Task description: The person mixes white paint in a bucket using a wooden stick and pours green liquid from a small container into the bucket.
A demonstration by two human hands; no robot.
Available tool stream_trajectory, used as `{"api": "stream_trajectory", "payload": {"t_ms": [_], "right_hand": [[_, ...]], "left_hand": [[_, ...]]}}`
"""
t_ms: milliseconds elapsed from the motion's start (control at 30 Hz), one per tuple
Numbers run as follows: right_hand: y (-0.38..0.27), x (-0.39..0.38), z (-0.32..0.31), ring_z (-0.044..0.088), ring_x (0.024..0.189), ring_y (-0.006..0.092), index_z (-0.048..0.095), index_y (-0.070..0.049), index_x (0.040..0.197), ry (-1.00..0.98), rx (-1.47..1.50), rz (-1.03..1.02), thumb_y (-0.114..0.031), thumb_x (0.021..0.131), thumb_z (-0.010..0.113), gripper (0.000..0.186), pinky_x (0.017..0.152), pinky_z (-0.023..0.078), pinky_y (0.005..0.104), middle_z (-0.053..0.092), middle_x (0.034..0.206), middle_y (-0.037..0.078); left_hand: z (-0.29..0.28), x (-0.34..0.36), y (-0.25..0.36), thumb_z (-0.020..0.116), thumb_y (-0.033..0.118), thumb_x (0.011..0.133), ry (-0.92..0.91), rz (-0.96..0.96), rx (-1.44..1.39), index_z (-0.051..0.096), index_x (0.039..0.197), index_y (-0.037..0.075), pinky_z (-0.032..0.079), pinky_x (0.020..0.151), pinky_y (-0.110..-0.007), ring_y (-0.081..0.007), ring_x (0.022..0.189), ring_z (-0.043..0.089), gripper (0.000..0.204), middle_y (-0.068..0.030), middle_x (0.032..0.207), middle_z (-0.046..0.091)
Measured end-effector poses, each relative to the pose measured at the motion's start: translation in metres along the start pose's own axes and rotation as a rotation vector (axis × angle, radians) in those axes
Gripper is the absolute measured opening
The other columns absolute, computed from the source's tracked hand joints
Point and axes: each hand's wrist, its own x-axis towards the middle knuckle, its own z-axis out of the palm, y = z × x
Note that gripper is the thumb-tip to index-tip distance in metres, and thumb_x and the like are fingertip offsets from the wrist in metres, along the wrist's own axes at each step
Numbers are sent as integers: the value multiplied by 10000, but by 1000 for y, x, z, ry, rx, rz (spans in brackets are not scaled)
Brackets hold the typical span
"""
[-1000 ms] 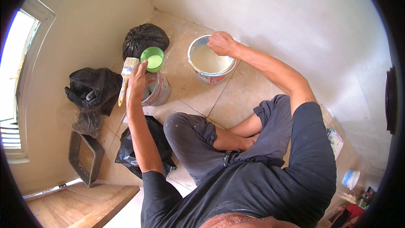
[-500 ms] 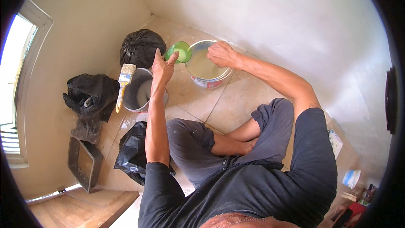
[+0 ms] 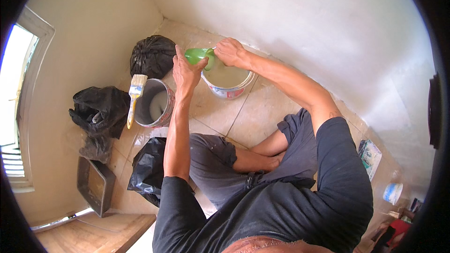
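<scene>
My left hand (image 3: 186,72) is closed around a green plastic cup (image 3: 197,55), thumb on its near side. The cup lies tipped on its side, its mouth turned right over the edge of a white bucket (image 3: 228,92). Pale, creamy liquid (image 3: 229,75) fills part of that bucket. My right hand (image 3: 228,51) is a fist at the bucket's far left rim, close to the cup's mouth. What the right fingers grip is hidden. Left of my left forearm stands a dark bucket (image 3: 159,89) with whitish liquid inside. A flat paintbrush (image 3: 134,98) rests against its left side.
Black plastic bags lie at the far left (image 3: 152,56), left (image 3: 101,107) and beside my left arm (image 3: 147,171). A dark angular tray (image 3: 95,185) leans near a wooden board (image 3: 93,234). Walls stand left and ahead. A small white tub (image 3: 392,193) sits far right.
The green cup has tipped from upright onto its side, mouth toward the bucket. My right fist has shifted left, up to the cup. The view has shifted slightly.
</scene>
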Motion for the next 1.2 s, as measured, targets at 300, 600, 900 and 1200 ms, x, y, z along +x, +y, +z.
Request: {"api": "stream_trajectory", "payload": {"t_ms": [300, 600, 900, 1200], "right_hand": [[23, -8, 61, 481, 1216, 236, 592, -164, 1088, 146, -11, 71, -200, 838, 509, 266, 1080, 307, 528, 575, 1233, 15], [14, -25, -49, 663, 728, 336, 636, -3, 665, 108, 231, -74, -72, 720, 585, 102, 633, 530, 415, 638, 707, 198], [8, -27, -46, 668, 741, 357, 639, 27, 697, 89, 289, 30, -61, 724, 589, 105, 651, 534, 441, 654, 744, 218], [-9, -40, -49, 647, 715, 315, 606, -29, 638, 18, 261, -225, -88, 669, 635, 73, 653, 505, 423, 630, 688, 168]], "left_hand": [[15, 1, 23, 836, 270, 620, 59, 90, 24, 229, 1449, -81, 442, 942, -453, -413, 1096, 525, 1085, -281, 1183, 525], [20, -20, 28, 866, 249, 602, 150, 82, -8, 156, 1478, -61, 420, 954, -442, -388, 1108, 511, 1169, -247, 1177, 527], [39, -25, 9, 880, 261, 612, 320, 92, -240, 117, 1484, -81, 425, 952, -426, -351, 1090, 543, 1209, -255, 1188, 542], [37, -1, -26, 789, 471, 747, 245, -383, -741, 140, 1445, -166, 487, 835, -344, -263, 990, 615, 1145, -230, 1134, 591]]}}
